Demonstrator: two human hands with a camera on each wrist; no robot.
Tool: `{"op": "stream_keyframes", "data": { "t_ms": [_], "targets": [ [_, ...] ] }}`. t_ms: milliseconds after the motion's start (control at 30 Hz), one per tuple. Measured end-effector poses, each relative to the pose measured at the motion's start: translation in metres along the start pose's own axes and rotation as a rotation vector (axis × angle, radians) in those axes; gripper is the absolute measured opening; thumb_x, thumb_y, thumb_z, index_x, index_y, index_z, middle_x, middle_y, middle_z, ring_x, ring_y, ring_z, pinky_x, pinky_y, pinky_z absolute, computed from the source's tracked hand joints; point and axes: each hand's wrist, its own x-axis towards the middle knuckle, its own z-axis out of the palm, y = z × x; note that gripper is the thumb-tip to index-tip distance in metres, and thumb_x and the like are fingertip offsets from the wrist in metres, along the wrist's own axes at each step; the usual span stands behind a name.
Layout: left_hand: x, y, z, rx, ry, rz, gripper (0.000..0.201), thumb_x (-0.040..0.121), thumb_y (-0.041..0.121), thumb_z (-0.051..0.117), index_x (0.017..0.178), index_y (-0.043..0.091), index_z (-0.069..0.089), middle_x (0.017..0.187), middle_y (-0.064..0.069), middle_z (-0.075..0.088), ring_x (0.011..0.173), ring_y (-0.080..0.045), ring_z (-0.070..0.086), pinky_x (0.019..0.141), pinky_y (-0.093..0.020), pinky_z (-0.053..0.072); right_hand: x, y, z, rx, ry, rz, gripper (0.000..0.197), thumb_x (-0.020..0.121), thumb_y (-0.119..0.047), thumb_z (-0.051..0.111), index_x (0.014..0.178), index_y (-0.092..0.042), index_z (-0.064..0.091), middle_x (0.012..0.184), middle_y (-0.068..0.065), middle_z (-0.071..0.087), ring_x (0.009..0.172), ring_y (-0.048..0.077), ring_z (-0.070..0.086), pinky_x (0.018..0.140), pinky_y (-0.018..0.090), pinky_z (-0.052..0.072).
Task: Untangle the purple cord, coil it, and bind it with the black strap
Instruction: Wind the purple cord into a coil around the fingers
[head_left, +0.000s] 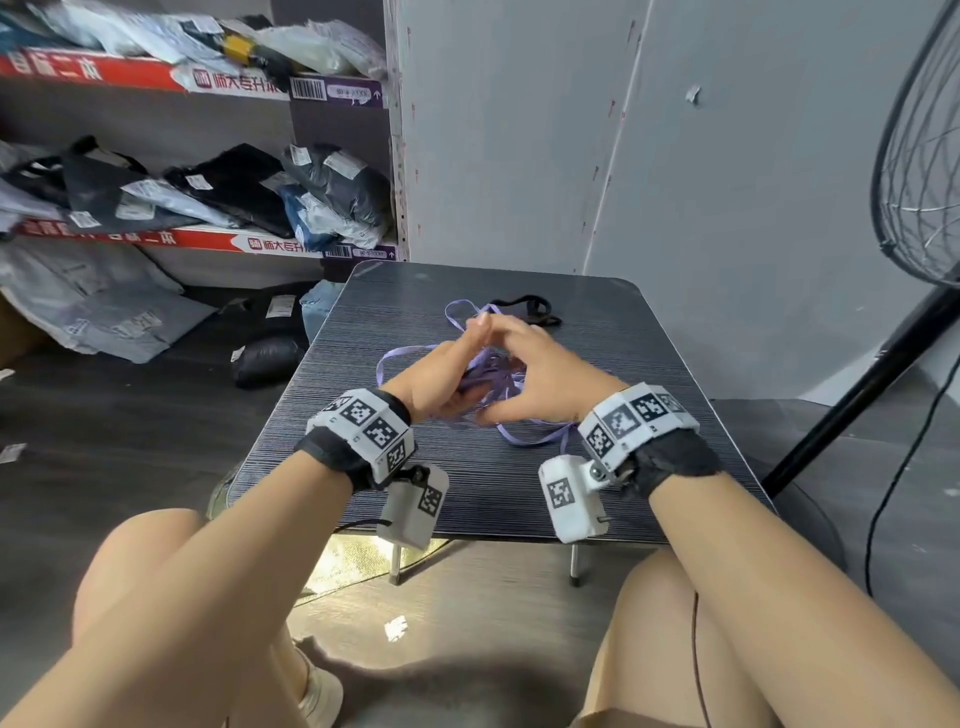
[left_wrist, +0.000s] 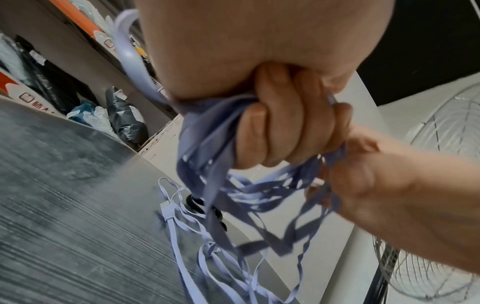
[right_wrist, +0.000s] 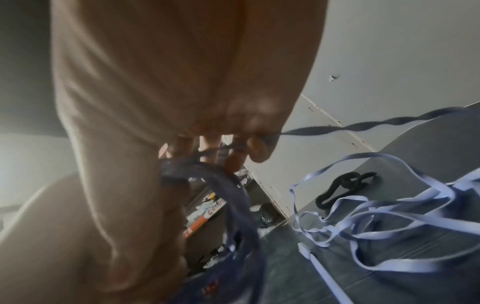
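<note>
Shelves (head_left: 197, 156): far left, stacked with bagged parcels; more bags on the floor below.

Table (head_left: 322, 447): dark, ribbed top, in front of my knees.

My left hand (head_left: 441, 379): raised over the table's middle, fingers (left_wrist: 280, 123) curled tight round a bunch of cord loops; index and thumb stretch forward to meet my right fingertips.

Cord (head_left: 524, 441): purple, flat, tangled. One bundle sits in my left fist; loose loops spill onto the table beneath and beside both hands, one loop (left_wrist: 130, 61) arching over the back of my left hand. A plug end (left_wrist: 167, 211) lies on the tabletop.

My right hand (head_left: 545, 374): touching the left, fingers (right_wrist: 257, 148) bent, strands of cord running between them; one strand (right_wrist: 363, 125) leads away taut to the right.

Strap (head_left: 530, 306): black, lying loose on the far side of the table, just beyond the cord, untouched.

Fan (head_left: 924, 171): wire-caged, on a black stand, far right.
</note>
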Motion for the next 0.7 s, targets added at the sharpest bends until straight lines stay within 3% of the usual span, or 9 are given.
{"op": "stream_keyframes", "data": {
  "t_ms": [67, 133, 233, 333, 400, 500, 633, 700],
  "targets": [
    [-0.001, 0.002, -0.001, -0.047, -0.025, 0.010, 0.074, 0.088, 0.070, 0.025, 0.051, 0.017, 0.061, 0.055, -0.005, 0.054, 0.048, -0.013, 0.044, 0.056, -0.019, 0.035, -0.002, 0.006, 0.000, -0.117, 0.000, 0.017, 0.056, 0.064, -0.025, 0.082, 0.115, -0.021, 0.060, 0.117, -0.010, 0.052, 0.108, 0.008, 0.050, 0.096, 0.027, 0.042],
    [-0.005, 0.007, 0.000, -0.049, -0.018, 0.010, 0.077, 0.096, 0.057, 0.020, 0.036, 0.018, 0.049, 0.037, 0.008, 0.042, 0.031, -0.005, 0.033, 0.039, -0.013, 0.026, -0.005, 0.017, 0.005, -0.205, 0.024, 0.066, 0.049, 0.068, -0.033, 0.079, 0.113, -0.020, 0.064, 0.114, -0.006, 0.054, 0.104, 0.011, 0.051, 0.093, 0.036, 0.045],
    [-0.008, 0.013, -0.001, -0.049, -0.029, 0.037, 0.071, 0.091, 0.064, 0.023, 0.037, 0.023, 0.044, 0.040, 0.008, 0.029, 0.036, -0.010, 0.019, 0.044, -0.023, 0.012, -0.009, 0.028, 0.012, 0.004, 0.130, 0.116, 0.044, 0.072, -0.024, 0.077, 0.113, -0.022, 0.060, 0.114, -0.003, 0.053, 0.099, 0.015, 0.056, 0.086, 0.038, 0.049],
    [-0.006, 0.012, -0.006, -0.164, -0.070, 0.017, 0.067, 0.085, 0.068, 0.024, 0.036, 0.024, 0.035, 0.039, 0.008, 0.023, 0.035, -0.009, 0.014, 0.044, -0.024, 0.009, -0.006, 0.018, 0.010, 0.227, 0.094, 0.092, 0.077, 0.069, -0.010, 0.075, 0.131, -0.043, 0.042, 0.137, -0.005, 0.044, 0.121, 0.010, 0.051, 0.095, 0.034, 0.048],
    [-0.006, 0.016, -0.005, -0.204, -0.116, 0.050, 0.062, 0.079, 0.070, 0.025, 0.037, 0.024, 0.028, 0.036, 0.007, 0.021, 0.032, -0.009, 0.013, 0.042, -0.021, 0.007, 0.000, 0.010, 0.010, 0.262, 0.014, 0.040, 0.086, 0.071, 0.001, 0.071, 0.139, -0.036, 0.035, 0.143, -0.003, 0.040, 0.128, 0.008, 0.044, 0.101, 0.029, 0.045],
    [-0.005, 0.015, -0.004, -0.179, -0.169, 0.047, 0.065, 0.073, 0.073, 0.022, 0.036, 0.020, 0.026, 0.034, 0.005, 0.019, 0.031, -0.010, 0.013, 0.040, -0.018, 0.010, 0.005, 0.003, 0.007, 0.334, 0.029, 0.017, 0.063, 0.074, 0.014, 0.064, 0.128, -0.014, 0.049, 0.123, 0.001, 0.057, 0.110, 0.003, 0.054, 0.094, 0.019, 0.044],
    [-0.003, 0.012, -0.005, -0.211, -0.194, 0.010, 0.071, 0.080, 0.073, 0.014, 0.035, 0.020, 0.028, 0.033, 0.005, 0.020, 0.029, -0.010, 0.014, 0.041, -0.020, 0.010, 0.005, 0.000, 0.005, 0.406, 0.138, 0.049, 0.044, 0.074, 0.018, 0.062, 0.103, -0.015, 0.057, 0.096, -0.005, 0.062, 0.087, 0.004, 0.059, 0.082, 0.017, 0.047],
    [-0.001, 0.012, -0.006, -0.225, -0.210, 0.008, 0.071, 0.078, 0.074, 0.014, 0.035, 0.020, 0.029, 0.033, 0.005, 0.020, 0.029, -0.010, 0.014, 0.043, -0.022, 0.009, 0.004, 0.002, 0.008, 0.397, 0.171, 0.076, 0.029, 0.075, 0.018, 0.059, 0.090, -0.007, 0.056, 0.080, -0.003, 0.058, 0.072, 0.001, 0.053, 0.072, 0.016, 0.045]
  ]
}}
